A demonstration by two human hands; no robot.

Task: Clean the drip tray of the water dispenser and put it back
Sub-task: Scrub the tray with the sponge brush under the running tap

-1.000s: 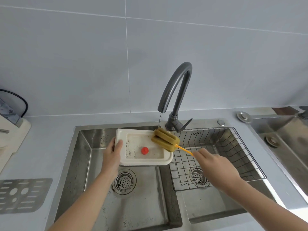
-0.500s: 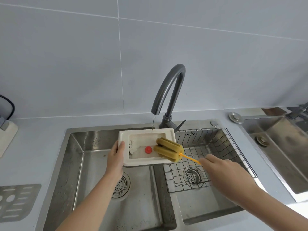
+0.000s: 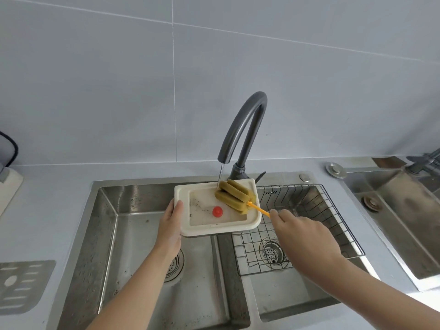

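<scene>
A pale grey countertop point(image 3: 59, 198) carries a slotted grey grate point(image 3: 21, 285) beside the steel double sink point(image 3: 100, 234).

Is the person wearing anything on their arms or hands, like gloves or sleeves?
Nothing shows. The left hand and right hand are bare: no gloves, no visible rings. Both forearms are bare to the picture's edge, with no sleeves, watch or bracelet.

Brush handle point(image 3: 259, 209) ends hidden in right hand point(image 3: 307, 232); grille plate point(image 3: 23, 284) cut off left
</scene>
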